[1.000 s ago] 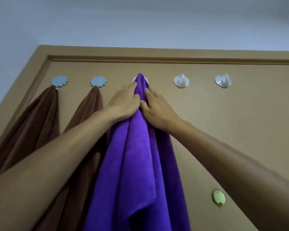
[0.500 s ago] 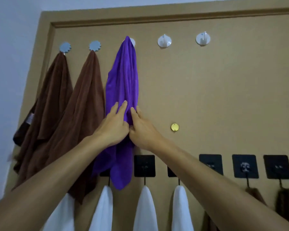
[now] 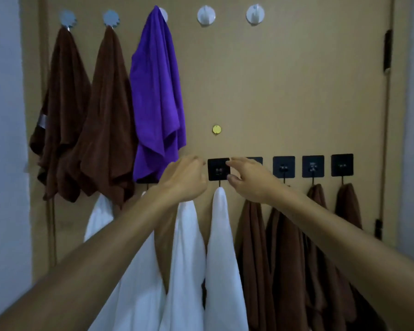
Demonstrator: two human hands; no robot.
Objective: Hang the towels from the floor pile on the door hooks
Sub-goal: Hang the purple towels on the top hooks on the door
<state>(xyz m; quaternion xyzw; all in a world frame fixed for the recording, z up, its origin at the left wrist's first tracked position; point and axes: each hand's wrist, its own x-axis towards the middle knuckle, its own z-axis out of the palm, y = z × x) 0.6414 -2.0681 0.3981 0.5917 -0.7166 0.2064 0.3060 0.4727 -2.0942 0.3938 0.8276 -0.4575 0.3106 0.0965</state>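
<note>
Head view: the purple towel (image 3: 157, 91) hangs up-left of both hands — nearer the left hand (image 3: 185, 179). Left hand and right hand (image 3: 250, 180) loosely curled, holding nothing.

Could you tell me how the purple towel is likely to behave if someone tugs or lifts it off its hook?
The purple towel would probably be floppy: it hangs in loose folds and uneven corners. It looks thin, so likely light. It seems caught only at its top on a white hook, so a sideways tug might slip it off.
</note>
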